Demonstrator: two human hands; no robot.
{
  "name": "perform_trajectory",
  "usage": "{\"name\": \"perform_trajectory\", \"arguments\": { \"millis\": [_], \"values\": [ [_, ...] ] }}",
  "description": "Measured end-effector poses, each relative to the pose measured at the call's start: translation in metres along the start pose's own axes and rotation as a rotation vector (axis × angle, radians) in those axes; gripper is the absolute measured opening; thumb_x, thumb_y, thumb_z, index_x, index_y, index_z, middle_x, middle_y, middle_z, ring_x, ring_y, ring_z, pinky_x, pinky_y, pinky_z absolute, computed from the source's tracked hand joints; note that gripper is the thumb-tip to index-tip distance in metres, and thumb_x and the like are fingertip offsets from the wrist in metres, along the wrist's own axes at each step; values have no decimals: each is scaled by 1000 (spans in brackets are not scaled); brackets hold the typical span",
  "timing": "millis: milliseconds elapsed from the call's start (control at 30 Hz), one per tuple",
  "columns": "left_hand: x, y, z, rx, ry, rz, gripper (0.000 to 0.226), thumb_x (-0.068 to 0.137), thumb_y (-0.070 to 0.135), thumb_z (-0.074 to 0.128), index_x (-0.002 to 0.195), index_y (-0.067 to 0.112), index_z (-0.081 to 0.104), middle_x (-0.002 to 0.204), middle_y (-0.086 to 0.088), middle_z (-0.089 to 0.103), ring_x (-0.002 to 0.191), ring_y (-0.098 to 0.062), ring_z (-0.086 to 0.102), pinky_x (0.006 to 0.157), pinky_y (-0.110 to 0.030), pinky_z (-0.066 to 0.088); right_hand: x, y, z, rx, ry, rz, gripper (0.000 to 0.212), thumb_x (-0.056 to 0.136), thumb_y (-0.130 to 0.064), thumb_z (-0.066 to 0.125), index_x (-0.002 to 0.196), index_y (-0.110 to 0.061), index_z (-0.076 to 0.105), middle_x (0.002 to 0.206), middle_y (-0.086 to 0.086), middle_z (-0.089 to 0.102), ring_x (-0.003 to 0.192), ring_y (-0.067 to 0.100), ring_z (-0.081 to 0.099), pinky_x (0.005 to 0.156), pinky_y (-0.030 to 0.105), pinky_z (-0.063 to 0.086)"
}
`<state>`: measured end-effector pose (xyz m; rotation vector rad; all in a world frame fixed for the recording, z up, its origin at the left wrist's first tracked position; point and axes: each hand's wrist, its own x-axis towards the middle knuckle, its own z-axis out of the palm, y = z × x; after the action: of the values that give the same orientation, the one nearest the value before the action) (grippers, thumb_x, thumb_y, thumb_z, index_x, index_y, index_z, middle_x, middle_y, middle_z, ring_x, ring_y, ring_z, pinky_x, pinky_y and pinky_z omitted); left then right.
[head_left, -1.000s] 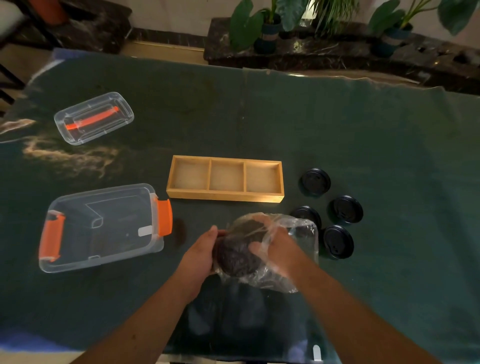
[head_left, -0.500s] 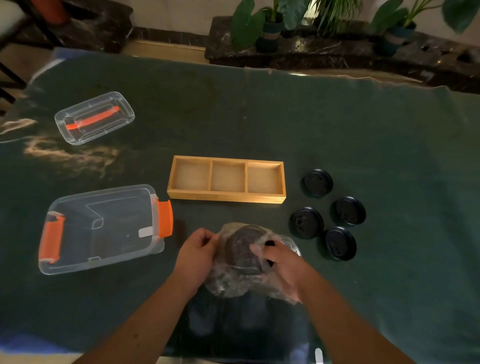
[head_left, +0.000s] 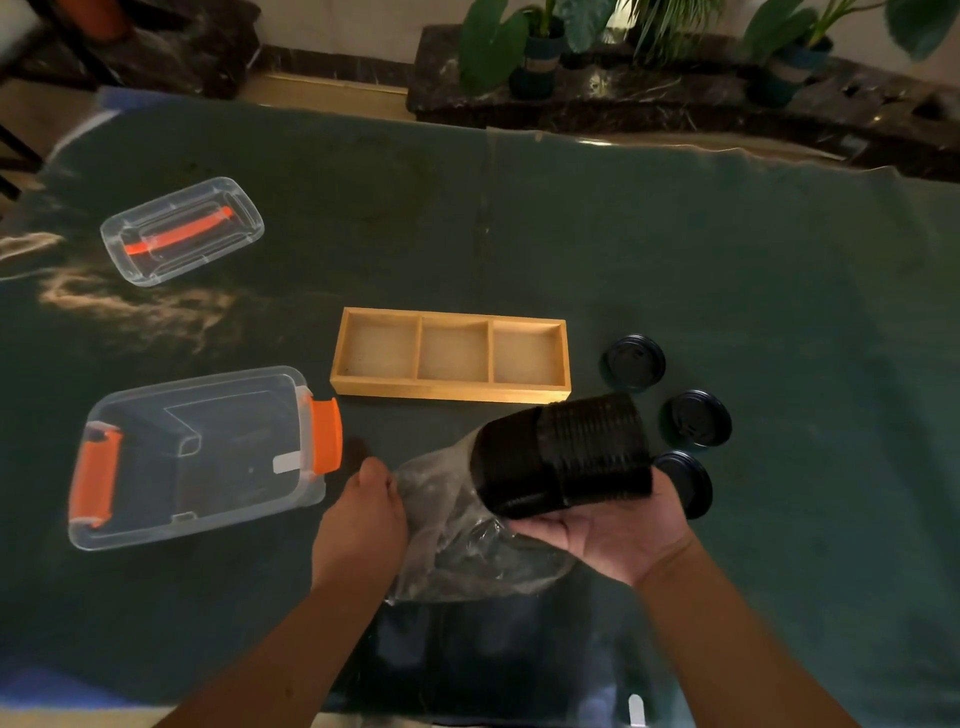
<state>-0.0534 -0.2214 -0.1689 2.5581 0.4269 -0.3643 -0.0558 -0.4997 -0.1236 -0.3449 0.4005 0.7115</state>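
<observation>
A stack of black lids (head_left: 566, 454) lies on its side, half out of a clear plastic bag (head_left: 457, 535). My right hand (head_left: 618, 530) cradles the stack from below, palm up, fingers curled round its far end. My left hand (head_left: 361, 525) grips the crumpled bag at its left side. Three loose black lids lie to the right: one at the back (head_left: 634, 362), one in the middle (head_left: 696, 418), and one (head_left: 688, 483) partly behind my right hand.
A three-compartment wooden tray (head_left: 451, 392) sits just beyond the hands. A clear bin with orange latches (head_left: 197, 457) stands to the left; its clear cover with an orange handle (head_left: 182, 231) lies farther back left. Green cloth (head_left: 779, 270) covers the table; potted plants (head_left: 540, 47) stand beyond.
The lid stack has slid out of the bag toward the right, now lying on its side in my right hand. My left hand pulled the bag back leftward.
</observation>
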Motion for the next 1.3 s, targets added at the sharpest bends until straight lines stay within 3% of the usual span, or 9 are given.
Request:
{"name": "perform_trajectory", "arguments": {
  "millis": [167,300,400,533,700,867,1000,1167,1300],
  "values": [
    [3,5,-3,14,42,46,17,109,28,44,92,22,46,91,-2,60,72,-23,61,64,-42,50,-15,-27,-11,68,130,-214,70,99,-61,59,157,-24,49,167,28,37,153,56,30,124,68,25],
    [-1,15,-3,-17,89,144,21,102,27,59,121,18,59,124,-7,59,100,-26,62,79,-45,56,3,-27,-6,-16,405,-371,72,81,-44,83,135,3,68,139,35,65,137,52,54,120,65,35],
    [-4,30,-9,-144,161,280,35,101,30,60,133,15,61,137,-8,59,127,-26,55,104,-47,50,27,-8,19,-565,692,-513,75,71,-43,88,140,-29,61,139,11,69,121,30,70,98,50,58],
    [-8,61,-18,-476,18,215,58,96,66,46,142,32,56,139,10,62,128,-10,58,106,-37,48,45,24,34,-1355,910,-563,96,63,-70,74,150,-49,39,149,0,43,129,21,54,106,39,48],
    [-6,96,-26,-846,-264,-30,66,82,79,66,132,36,54,116,20,66,88,17,67,63,-5,51,53,43,46,-1539,824,-627,115,67,-76,74,160,-45,14,150,-9,29,142,20,35,108,41,44],
    [-3,95,-43,-1054,-294,-131,91,52,68,85,129,29,55,122,-2,71,106,-16,74,81,-33,63,35,21,54,-1324,629,-608,119,64,-76,75,164,-36,23,138,-15,35,117,-22,45,81,1,44],
    [-1,92,-65,-1286,-403,-157,81,63,42,90,135,26,57,131,-20,72,109,-32,78,84,-46,65,30,-2,69,-1048,497,-531,57,68,-68,73,118,-42,70,128,0,71,108,4,71,98,31,60],
    [4,87,-95,-1213,-239,-106,66,64,59,86,126,47,64,126,-9,71,99,-21,81,77,-41,66,53,0,95,-738,316,-409,79,68,-47,88,135,-28,51,138,10,63,116,25,74,98,54,62],
    [19,68,-125,-1043,-331,-113,96,57,77,80,144,64,42,131,4,66,110,-27,74,83,-52,67,78,10,111,-671,195,-366,81,78,-24,90,147,-23,48,144,12,61,125,32,70,99,65,58]
  ]
}}
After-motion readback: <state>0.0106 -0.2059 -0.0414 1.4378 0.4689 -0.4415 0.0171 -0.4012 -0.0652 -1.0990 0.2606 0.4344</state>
